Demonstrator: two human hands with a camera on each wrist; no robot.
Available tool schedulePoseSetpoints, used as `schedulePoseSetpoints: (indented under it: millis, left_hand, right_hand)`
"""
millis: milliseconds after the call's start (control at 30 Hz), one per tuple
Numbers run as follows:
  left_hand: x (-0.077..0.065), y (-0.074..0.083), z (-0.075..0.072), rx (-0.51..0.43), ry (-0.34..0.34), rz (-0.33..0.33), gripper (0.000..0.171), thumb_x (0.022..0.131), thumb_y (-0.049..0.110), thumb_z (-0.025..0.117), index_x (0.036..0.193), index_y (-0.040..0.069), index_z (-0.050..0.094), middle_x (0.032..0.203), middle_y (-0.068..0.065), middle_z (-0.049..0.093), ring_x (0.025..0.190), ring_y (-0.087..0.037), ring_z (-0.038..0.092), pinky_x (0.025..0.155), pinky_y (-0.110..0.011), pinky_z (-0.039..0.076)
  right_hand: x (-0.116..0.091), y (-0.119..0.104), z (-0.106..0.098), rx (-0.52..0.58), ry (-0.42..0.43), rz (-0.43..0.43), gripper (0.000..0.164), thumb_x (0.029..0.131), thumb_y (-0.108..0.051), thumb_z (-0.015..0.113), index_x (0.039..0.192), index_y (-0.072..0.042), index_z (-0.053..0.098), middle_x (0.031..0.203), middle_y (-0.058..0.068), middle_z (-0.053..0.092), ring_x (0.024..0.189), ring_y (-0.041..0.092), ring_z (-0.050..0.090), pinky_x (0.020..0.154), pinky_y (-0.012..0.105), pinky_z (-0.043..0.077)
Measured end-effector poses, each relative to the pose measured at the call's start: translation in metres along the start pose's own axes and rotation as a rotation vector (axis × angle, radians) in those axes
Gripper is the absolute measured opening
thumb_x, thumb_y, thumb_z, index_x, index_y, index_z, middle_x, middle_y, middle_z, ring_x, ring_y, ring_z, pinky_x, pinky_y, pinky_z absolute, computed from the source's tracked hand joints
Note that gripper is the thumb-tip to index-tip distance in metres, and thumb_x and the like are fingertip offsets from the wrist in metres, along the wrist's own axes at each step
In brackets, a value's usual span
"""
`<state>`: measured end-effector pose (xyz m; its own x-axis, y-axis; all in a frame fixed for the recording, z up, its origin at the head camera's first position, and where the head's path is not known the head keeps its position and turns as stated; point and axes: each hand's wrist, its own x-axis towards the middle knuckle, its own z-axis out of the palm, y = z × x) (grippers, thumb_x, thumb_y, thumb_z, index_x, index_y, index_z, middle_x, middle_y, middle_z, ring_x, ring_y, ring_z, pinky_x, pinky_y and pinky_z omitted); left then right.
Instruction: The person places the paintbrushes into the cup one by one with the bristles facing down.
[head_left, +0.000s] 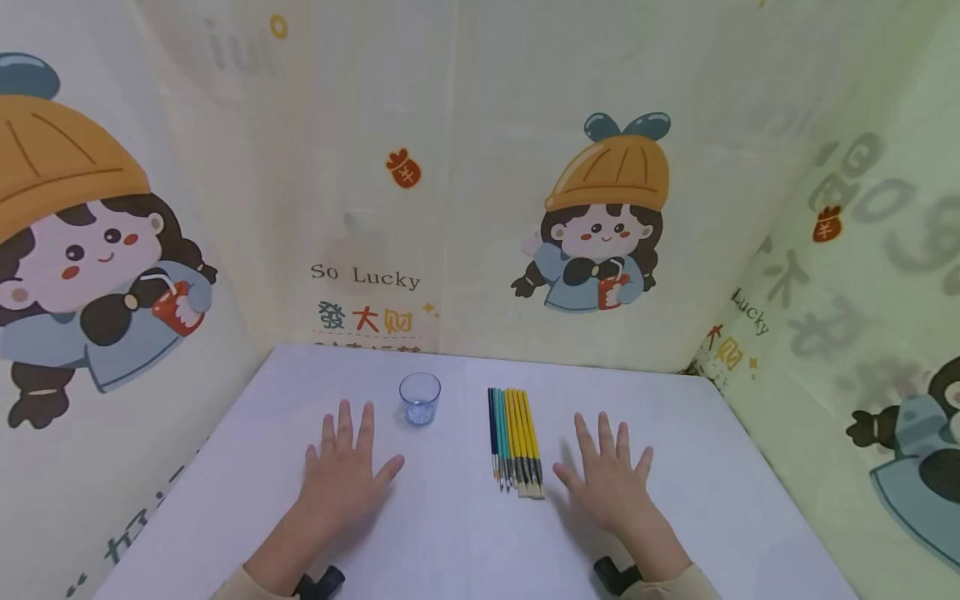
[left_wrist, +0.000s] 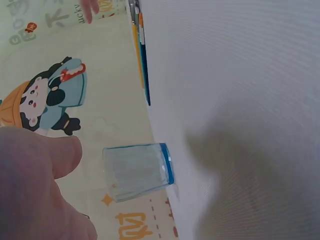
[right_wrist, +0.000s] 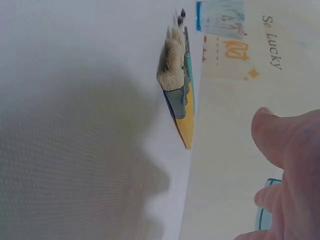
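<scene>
Both hands are spread over the white table, palms down and holding nothing. My left hand [head_left: 341, 475] has its fingers fanned out, nearest to a clear drinking glass [head_left: 420, 400] that stands upright beyond its thumb. A row of paintbrushes [head_left: 516, 442] lies between the hands, bristles toward me, with dark blue, teal and yellow handles. Just right of the brushes is my right hand [head_left: 611, 483], fingers apart, not touching them. In the left wrist view the glass [left_wrist: 137, 171] appears beside the thumb. Pale bristles of a flat brush [right_wrist: 175, 60] show in the right wrist view.
The white tabletop [head_left: 450, 533] is enclosed by cloth walls printed with cartoon figures [head_left: 600, 225] and lettering. The back wall rises behind the glass and brushes. A dark wrist strap device [head_left: 322, 581] sits at the left wrist, another [head_left: 615, 575] at the right.
</scene>
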<state>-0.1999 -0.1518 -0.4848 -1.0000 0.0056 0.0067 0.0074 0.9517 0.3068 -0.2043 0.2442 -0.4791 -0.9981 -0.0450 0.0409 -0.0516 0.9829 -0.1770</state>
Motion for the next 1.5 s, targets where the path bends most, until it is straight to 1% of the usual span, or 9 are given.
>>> schedulePoseSetpoints:
  millis: [200,433,633,733,833,967,1100,1300,1500]
  left_hand:
    - [0.005,0.0,-0.004,-0.058,-0.04,0.021,0.101,0.106,0.06,0.055,0.172,0.005,0.001,0.176,-0.034,-0.008,0.161,-0.062,0.006,0.119,-0.085,0.032]
    - [0.013,-0.002,-0.007,-0.192,-0.109,0.012,0.097,0.109,0.058,0.052,0.173,0.008,0.0,0.177,-0.033,-0.009,0.157,-0.061,0.024,0.122,-0.077,0.036]
    - [0.021,0.0,-0.011,-0.293,-0.089,0.004,0.087,0.11,0.047,0.056,0.172,0.003,0.014,0.177,-0.03,0.013,0.16,-0.054,0.026,0.128,-0.073,0.031]
    - [0.027,0.002,-0.012,-0.351,-0.081,-0.014,0.081,0.11,0.04,0.058,0.17,0.002,0.021,0.176,-0.027,0.025,0.162,-0.05,0.026,0.131,-0.069,0.029]
    - [0.031,0.003,-0.013,-0.421,-0.089,-0.064,0.075,0.111,0.039,0.058,0.17,0.007,0.024,0.174,-0.025,0.032,0.158,-0.048,0.036,0.126,-0.067,0.038]
    - [0.037,0.004,-0.017,-0.553,-0.102,-0.142,0.07,0.111,0.041,0.059,0.169,0.015,0.031,0.17,-0.023,0.041,0.121,-0.035,0.074,0.109,-0.052,0.062]
    - [0.044,0.001,-0.017,-0.677,-0.107,-0.184,0.065,0.111,0.038,0.06,0.167,0.017,0.037,0.167,-0.022,0.046,0.084,-0.017,0.079,0.089,-0.033,0.068]
    - [0.055,-0.003,-0.017,-0.935,-0.099,-0.207,0.054,0.111,0.031,0.062,0.16,0.015,0.05,0.153,-0.02,0.059,0.123,-0.033,0.074,0.083,-0.031,0.07]
    - [0.068,-0.004,-0.015,-1.008,-0.093,-0.223,0.049,0.11,0.027,0.064,0.156,0.014,0.056,0.151,-0.02,0.06,0.136,-0.037,0.066,0.082,-0.032,0.07]
  right_hand:
    - [0.003,-0.001,-0.004,0.021,0.03,-0.002,0.09,0.105,-0.058,0.06,0.173,-0.016,0.02,0.177,0.028,0.017,0.161,0.061,0.013,0.118,0.094,0.01]
    - [0.011,-0.001,-0.008,0.143,0.003,-0.034,0.09,0.106,-0.047,0.064,0.173,-0.01,0.017,0.175,0.03,0.023,0.159,0.059,0.023,0.12,0.089,0.023]
    - [0.017,0.0,-0.011,0.313,-0.001,-0.072,0.086,0.108,-0.036,0.065,0.172,-0.005,0.017,0.175,0.026,0.029,0.16,0.051,0.031,0.131,0.07,0.03]
    - [0.02,0.0,-0.011,0.354,0.007,-0.059,0.084,0.108,-0.034,0.066,0.172,-0.008,0.018,0.175,0.024,0.031,0.159,0.048,0.034,0.132,0.066,0.032]
    - [0.023,0.0,-0.011,0.387,0.038,-0.045,0.082,0.106,-0.031,0.068,0.172,-0.011,0.023,0.17,0.022,0.041,0.156,0.047,0.04,0.129,0.066,0.036]
    - [0.029,-0.001,-0.01,0.453,0.092,-0.026,0.078,0.104,-0.026,0.073,0.17,-0.014,0.031,0.16,0.018,0.056,0.148,0.043,0.054,0.12,0.061,0.051]
    - [0.034,-0.003,-0.009,0.499,0.102,0.013,0.077,0.103,-0.023,0.074,0.168,-0.018,0.035,0.156,0.014,0.062,0.141,0.039,0.062,0.112,0.059,0.058]
    - [0.041,-0.005,-0.007,0.586,0.06,0.041,0.077,0.1,-0.017,0.076,0.167,-0.02,0.038,0.154,0.015,0.064,0.135,0.039,0.067,0.108,0.055,0.061]
    - [0.051,-0.009,-0.005,0.769,-0.061,0.105,0.081,0.099,-0.01,0.077,0.168,-0.023,0.037,0.152,0.018,0.063,0.124,0.035,0.071,0.081,0.036,0.071]
